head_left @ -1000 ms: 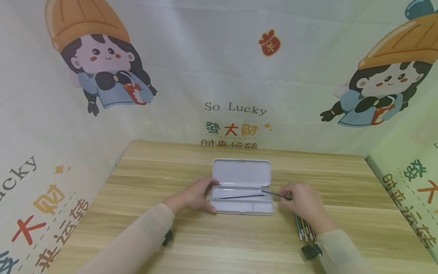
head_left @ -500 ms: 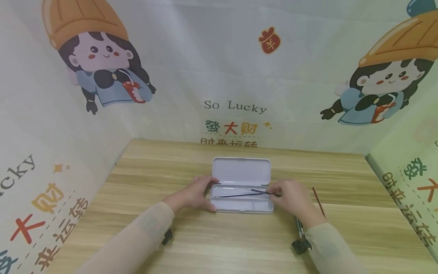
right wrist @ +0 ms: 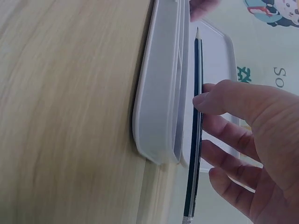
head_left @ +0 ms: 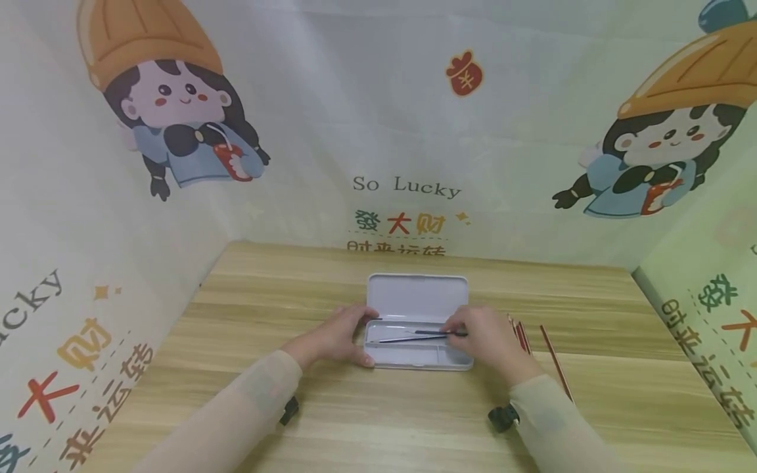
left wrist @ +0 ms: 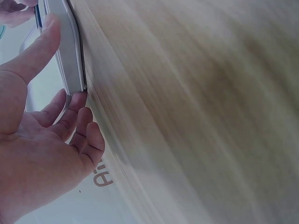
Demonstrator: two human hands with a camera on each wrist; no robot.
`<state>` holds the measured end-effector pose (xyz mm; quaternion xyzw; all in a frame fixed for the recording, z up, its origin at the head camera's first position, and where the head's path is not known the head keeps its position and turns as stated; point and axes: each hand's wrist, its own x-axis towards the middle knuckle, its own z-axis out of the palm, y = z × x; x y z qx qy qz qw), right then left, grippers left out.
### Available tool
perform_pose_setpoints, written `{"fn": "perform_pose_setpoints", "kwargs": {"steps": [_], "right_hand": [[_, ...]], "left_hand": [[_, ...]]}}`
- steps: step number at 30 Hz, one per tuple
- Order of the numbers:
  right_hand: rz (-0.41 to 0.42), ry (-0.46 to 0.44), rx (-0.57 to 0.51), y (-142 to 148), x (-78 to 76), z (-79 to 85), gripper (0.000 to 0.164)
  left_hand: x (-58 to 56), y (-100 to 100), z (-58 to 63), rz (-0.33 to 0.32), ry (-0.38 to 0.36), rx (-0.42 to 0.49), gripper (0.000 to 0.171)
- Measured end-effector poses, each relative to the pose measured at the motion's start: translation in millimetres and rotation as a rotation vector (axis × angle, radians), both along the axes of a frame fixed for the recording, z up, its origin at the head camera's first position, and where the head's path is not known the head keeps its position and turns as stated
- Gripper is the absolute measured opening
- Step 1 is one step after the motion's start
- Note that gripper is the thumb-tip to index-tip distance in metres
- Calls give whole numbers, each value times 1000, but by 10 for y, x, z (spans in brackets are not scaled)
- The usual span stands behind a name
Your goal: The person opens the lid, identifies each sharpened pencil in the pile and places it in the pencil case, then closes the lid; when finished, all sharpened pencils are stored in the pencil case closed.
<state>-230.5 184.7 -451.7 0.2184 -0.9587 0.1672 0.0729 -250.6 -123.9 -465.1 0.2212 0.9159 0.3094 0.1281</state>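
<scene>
A pale pencil case (head_left: 402, 357) lies on the table with its lid (head_left: 416, 297) folded back. My left hand (head_left: 332, 338) holds the case's left end, thumb at the near side and fingertips by the hinge side. Between thumb and fingers, my right hand (head_left: 486, 335) pinches a dark pencil (right wrist: 196, 140) with a sharpened tip. That pencil runs sideways over the long back compartment, its tip toward the left. Below it, another pencil (head_left: 390, 339) lies slantwise inside the compartment. The front of the case is split by a small divider.
Several red pencils (head_left: 524, 338) lie on the wooden table (head_left: 367, 420), partly behind my right forearm. A single red pencil (head_left: 556, 361) lies farther right. A printed cloth (head_left: 319, 118) hangs behind the table and along its sides.
My right hand has moved left with the dark pencil, from beside the case to over its back compartment. Red pencils formerly behind the hand now show. The left hand has stayed in place.
</scene>
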Motion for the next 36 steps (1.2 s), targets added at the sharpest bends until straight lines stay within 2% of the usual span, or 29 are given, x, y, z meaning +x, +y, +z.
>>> {"fn": "perform_pose_setpoints", "kwargs": {"steps": [11, 18, 24, 29, 36], "right_hand": [[75, -9, 22, -204, -79, 15, 14], [116, -61, 27, -338, -154, 14, 13], [172, -33, 48, -451, -223, 2, 14], [185, -17, 86, -540, -255, 13, 15], [151, -28, 105, -621, -243, -22, 14]], "left_hand": [[-8, -11, -42, 15, -9, 6, 92], [-19, -16, -35, 9, -8, -2, 91], [-31, -20, -30, 8, -6, -9, 92], [-41, -16, -24, 4, -7, -5, 92], [-37, -2, -29, -7, 0, 2, 92]]}}
